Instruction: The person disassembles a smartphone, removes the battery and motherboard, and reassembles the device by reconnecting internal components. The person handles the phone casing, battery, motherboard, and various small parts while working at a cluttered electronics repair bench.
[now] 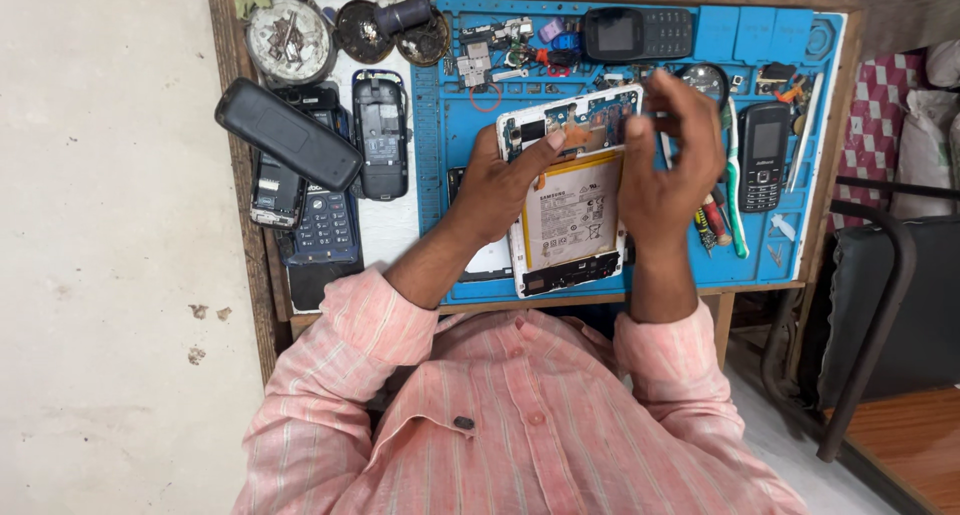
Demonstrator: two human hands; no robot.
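Blue repair mat (455, 125) on our tabletop (385, 230): above it we hold an opened tablet (570, 215), left hand (500, 180) gripping its left edge, right hand (665, 160) half-curled at its right.

My left hand (500, 185) covers the left edge of the opened tablet (570, 215), and my right hand (665, 165) hides its upper right corner — I can't tell what my fingertips pinch there. The small parts (500, 50) at the top of the blue mat (450, 125) are too small to make out. The chair (880, 305) is cut off at the right edge.
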